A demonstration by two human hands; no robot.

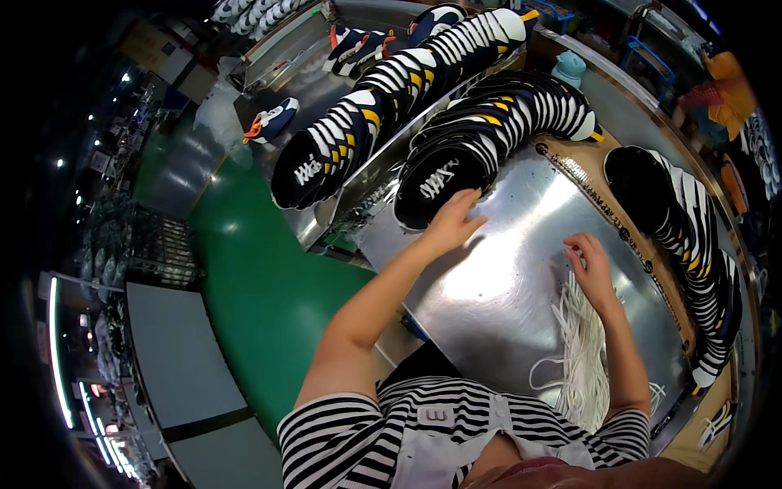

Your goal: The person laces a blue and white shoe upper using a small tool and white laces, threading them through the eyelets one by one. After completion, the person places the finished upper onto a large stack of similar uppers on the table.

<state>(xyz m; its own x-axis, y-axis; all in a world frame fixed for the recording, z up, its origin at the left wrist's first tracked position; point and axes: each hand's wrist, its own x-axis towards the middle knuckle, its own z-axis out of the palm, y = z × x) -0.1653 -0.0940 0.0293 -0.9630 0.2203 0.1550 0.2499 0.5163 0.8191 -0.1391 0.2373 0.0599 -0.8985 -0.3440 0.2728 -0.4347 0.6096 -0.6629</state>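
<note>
My left hand is at the near end of a curved row of nested shoe uppers, black, white and yellow with white lacing on the front one. Its thumb stands apart from the fingers and nothing shows between them; whether the fingertips touch the front upper I cannot tell. Over the metal worktable, my right hand hovers with loosely bent fingers, the thumb apart, holding nothing visible. Just below it lies a bundle of white shoelaces, partly hidden by my right forearm.
Another long row of nested uppers lies on the adjoining bench at left, near a single navy shoe. Along the right side, more stacked uppers rest on brown cardboard. A light-blue object stands at the back. Green floor shows at left.
</note>
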